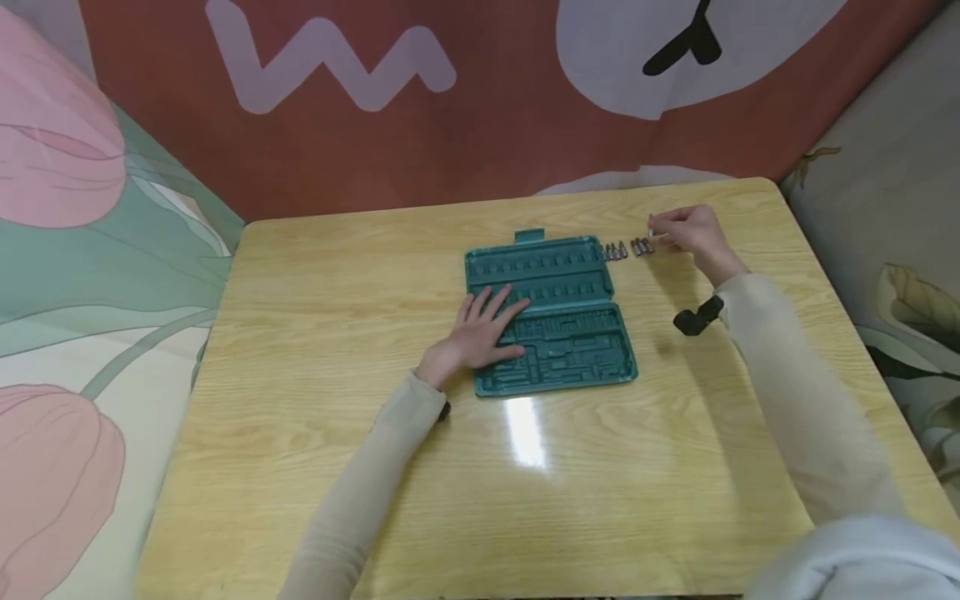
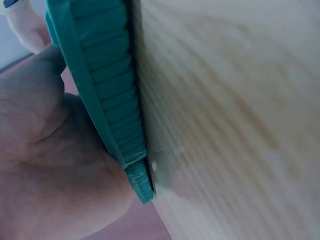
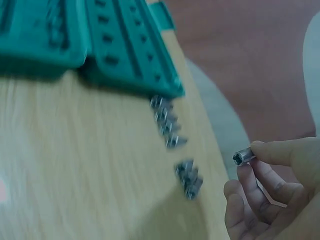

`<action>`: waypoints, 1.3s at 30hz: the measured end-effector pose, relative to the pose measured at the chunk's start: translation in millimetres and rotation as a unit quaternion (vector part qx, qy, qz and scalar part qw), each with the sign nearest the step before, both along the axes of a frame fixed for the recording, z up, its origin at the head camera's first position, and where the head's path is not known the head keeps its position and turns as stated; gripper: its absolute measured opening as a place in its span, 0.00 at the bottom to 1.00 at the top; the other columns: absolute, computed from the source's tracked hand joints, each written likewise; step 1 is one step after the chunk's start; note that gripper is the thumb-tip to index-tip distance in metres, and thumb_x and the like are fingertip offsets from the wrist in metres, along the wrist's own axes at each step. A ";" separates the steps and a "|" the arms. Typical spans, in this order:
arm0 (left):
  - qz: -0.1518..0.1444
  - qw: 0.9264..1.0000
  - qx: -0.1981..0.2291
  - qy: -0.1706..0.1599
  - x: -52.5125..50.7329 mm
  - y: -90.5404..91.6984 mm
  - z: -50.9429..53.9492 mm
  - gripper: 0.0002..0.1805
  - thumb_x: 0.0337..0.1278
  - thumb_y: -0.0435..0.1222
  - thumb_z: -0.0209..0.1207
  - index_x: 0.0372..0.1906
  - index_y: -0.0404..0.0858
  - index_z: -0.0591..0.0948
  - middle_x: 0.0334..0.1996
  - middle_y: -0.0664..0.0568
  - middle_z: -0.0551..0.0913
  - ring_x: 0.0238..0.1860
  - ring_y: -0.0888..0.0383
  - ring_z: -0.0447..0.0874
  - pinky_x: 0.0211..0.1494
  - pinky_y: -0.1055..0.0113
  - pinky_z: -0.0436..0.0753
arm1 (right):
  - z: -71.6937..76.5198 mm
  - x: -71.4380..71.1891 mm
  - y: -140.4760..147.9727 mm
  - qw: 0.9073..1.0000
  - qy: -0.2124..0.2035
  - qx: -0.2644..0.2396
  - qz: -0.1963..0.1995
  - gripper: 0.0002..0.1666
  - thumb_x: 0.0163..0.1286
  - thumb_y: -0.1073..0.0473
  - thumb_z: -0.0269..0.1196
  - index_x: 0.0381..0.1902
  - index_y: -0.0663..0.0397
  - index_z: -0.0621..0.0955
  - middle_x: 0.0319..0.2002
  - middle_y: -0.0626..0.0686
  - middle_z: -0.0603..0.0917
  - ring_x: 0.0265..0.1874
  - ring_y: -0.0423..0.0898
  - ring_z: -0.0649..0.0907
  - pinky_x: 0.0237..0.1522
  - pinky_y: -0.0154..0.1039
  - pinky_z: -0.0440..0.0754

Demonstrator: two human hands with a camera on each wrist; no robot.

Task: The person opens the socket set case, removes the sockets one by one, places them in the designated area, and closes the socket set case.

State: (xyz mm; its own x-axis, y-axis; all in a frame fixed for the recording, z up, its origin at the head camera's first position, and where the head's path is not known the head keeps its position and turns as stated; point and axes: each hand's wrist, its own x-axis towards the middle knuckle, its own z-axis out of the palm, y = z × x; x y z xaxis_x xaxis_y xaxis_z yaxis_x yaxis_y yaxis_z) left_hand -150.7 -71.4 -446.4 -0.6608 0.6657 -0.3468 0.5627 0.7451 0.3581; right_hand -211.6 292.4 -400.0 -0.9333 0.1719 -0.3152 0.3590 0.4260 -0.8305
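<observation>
A green plastic tool case (image 1: 540, 250) lies unfolded on the table, its moulded slots facing up. My left hand (image 1: 480, 340) rests on its left side with fingers spread, and in the left wrist view the palm is against the case's edge (image 2: 107, 85). To the right of the case, my right hand (image 1: 693, 232) pinches a small metal socket (image 3: 243, 157) between thumb and fingers, above the tabletop. Small metal sockets stand close by in two short groups, one (image 1: 615, 251) beside the case's corner and one (image 1: 642, 247) just left of the right hand.
The wooden table (image 1: 345, 333) has its far edge close behind the sockets and case. A red printed cloth (image 1: 450, 158) hangs behind it, and patterned cloths hang at both sides. A black wrist device (image 1: 697, 318) juts from the right sleeve.
</observation>
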 end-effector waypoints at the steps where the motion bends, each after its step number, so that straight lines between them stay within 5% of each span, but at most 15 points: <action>1: 0.000 1.000 0.000 -0.001 -0.1 -0.3 -0.4 0.43 0.67 0.59 0.48 0.78 0.54 0.42 0.77 0.49 0.29 0.74 0.44 0.24 0.71 0.46 0.29 | -1.7 0.5 4.2 1.000 -0.002 0.001 -0.002 0.30 0.69 0.47 0.61 0.58 0.67 0.76 0.38 0.41 0.79 0.32 0.38 0.83 0.42 0.40 0.81; 8: -0.004 1.000 -0.002 0.009 1.4 -3.2 4.5 0.43 0.67 0.60 0.48 0.78 0.53 0.42 0.77 0.47 0.31 0.75 0.42 0.27 0.72 0.45 0.32 | -18.7 -2.5 23.8 1.000 -0.006 -0.004 0.002 0.25 0.69 0.52 0.62 0.53 0.69 0.80 0.27 0.40 0.83 0.28 0.38 0.83 0.34 0.36 0.81; 16: -0.005 1.000 0.005 0.001 2.6 -7.2 2.6 0.43 0.67 0.59 0.48 0.78 0.52 0.42 0.77 0.47 0.31 0.75 0.42 0.26 0.71 0.45 0.31 | -36.1 -6.4 25.5 1.000 -0.024 0.004 -0.008 0.24 0.69 0.53 0.62 0.52 0.68 0.81 0.27 0.42 0.83 0.26 0.38 0.81 0.30 0.35 0.81; 24: 0.004 1.000 0.003 -0.005 -2.4 -12.6 -3.0 0.44 0.67 0.59 0.48 0.78 0.54 0.41 0.77 0.49 0.29 0.74 0.44 0.23 0.71 0.47 0.28 | -40.9 -9.4 21.0 0.998 -0.021 0.066 -0.011 0.25 0.66 0.49 0.64 0.49 0.66 0.83 0.27 0.40 0.80 0.26 0.39 0.77 0.29 0.34 0.76; 39: 0.003 1.000 0.006 0.010 -1.7 -10.6 -3.1 0.43 0.68 0.58 0.48 0.78 0.52 0.41 0.77 0.47 0.30 0.74 0.43 0.25 0.71 0.45 0.29 | -40.9 -5.1 18.9 0.997 -0.019 0.075 0.000 0.30 0.70 0.45 0.59 0.51 0.69 0.79 0.28 0.42 0.79 0.27 0.41 0.74 0.28 0.36 0.72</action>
